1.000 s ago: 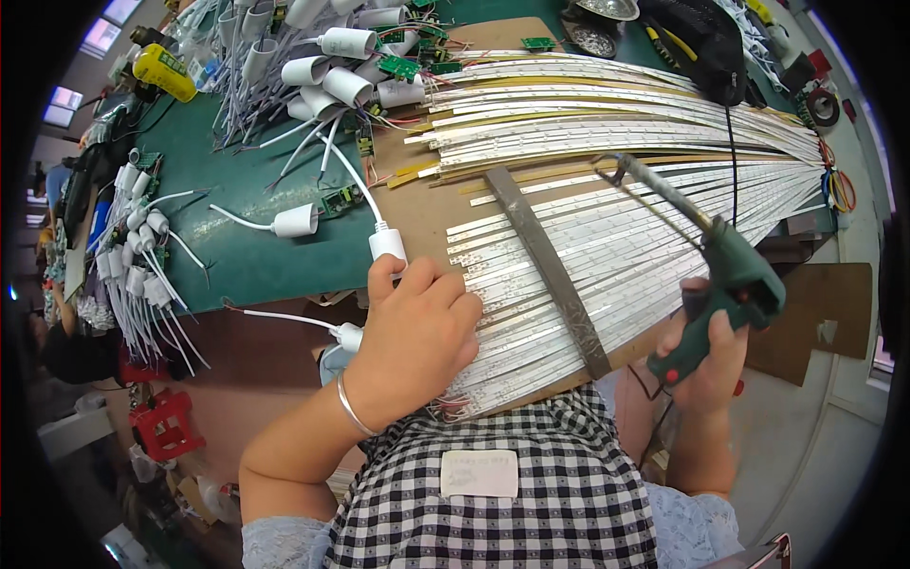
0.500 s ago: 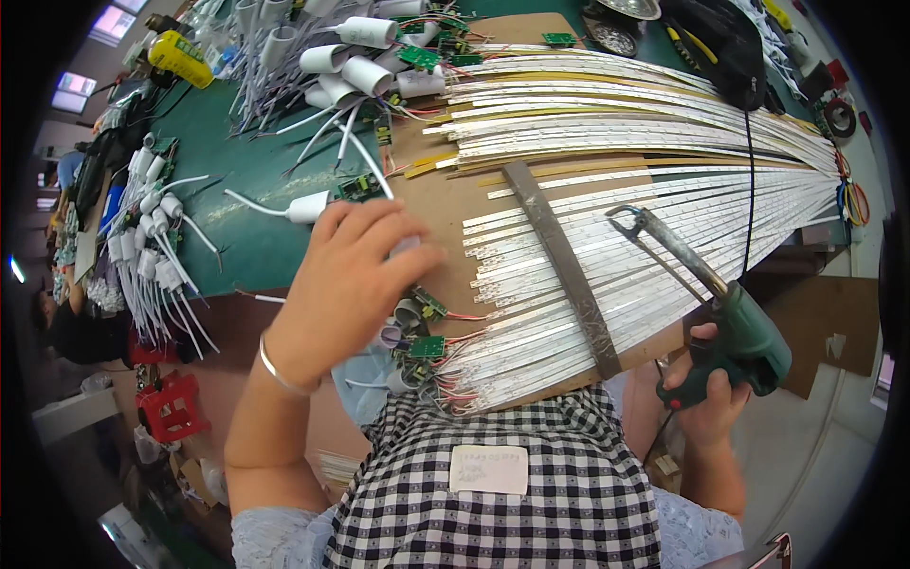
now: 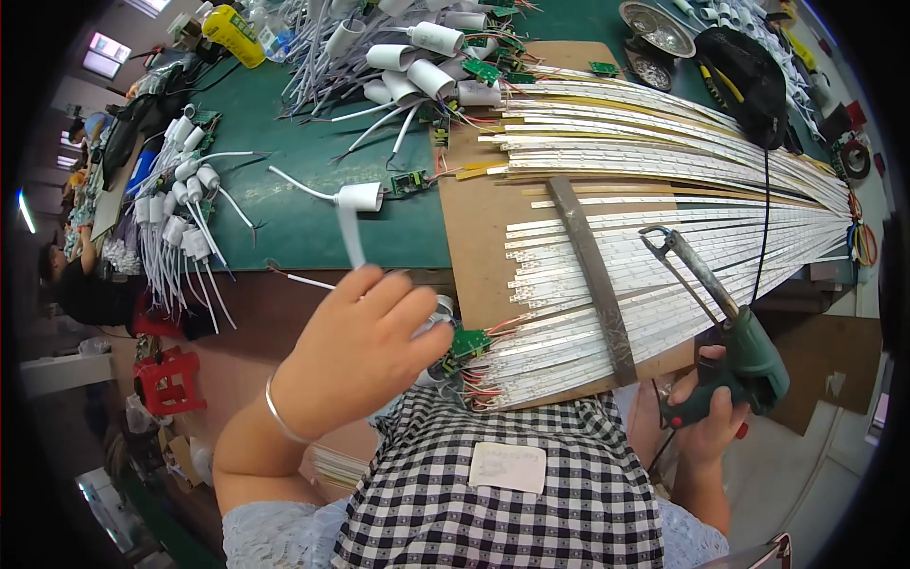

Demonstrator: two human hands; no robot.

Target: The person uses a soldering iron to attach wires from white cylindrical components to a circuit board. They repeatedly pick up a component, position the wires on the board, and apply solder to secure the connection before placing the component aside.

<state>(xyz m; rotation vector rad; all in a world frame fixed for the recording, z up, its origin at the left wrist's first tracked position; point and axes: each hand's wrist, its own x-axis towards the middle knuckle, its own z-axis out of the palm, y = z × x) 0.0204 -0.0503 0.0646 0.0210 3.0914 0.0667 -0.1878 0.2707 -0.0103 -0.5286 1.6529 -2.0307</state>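
My left hand (image 3: 365, 351) is closed around a white end cap, mostly hidden by the fingers; its white cable (image 3: 352, 237) sticks up, blurred. Beside those fingers, a green circuit board (image 3: 466, 343) with red wires sits at the near ends of the white LED strips (image 3: 569, 327). My right hand (image 3: 703, 431) grips a dark green soldering gun (image 3: 752, 365), its metal tip pointing up and left over the strips. Farther off, another white end cap (image 3: 363, 197) lies on the green table, a small circuit board (image 3: 409, 182) at its open end.
A dark metal bar (image 3: 595, 284) lies across the strips on a brown board (image 3: 469, 213). White caps with cables (image 3: 431, 78) pile up at the back, more at the left (image 3: 180, 213). A black cord (image 3: 766, 228) hangs over the strips. A metal bowl (image 3: 657, 28) stands behind.
My left hand has come nearer my body with the end cap, beside the lower circuit boards. The right hand still holds the soldering gun in about the same place. The view has shifted slightly.
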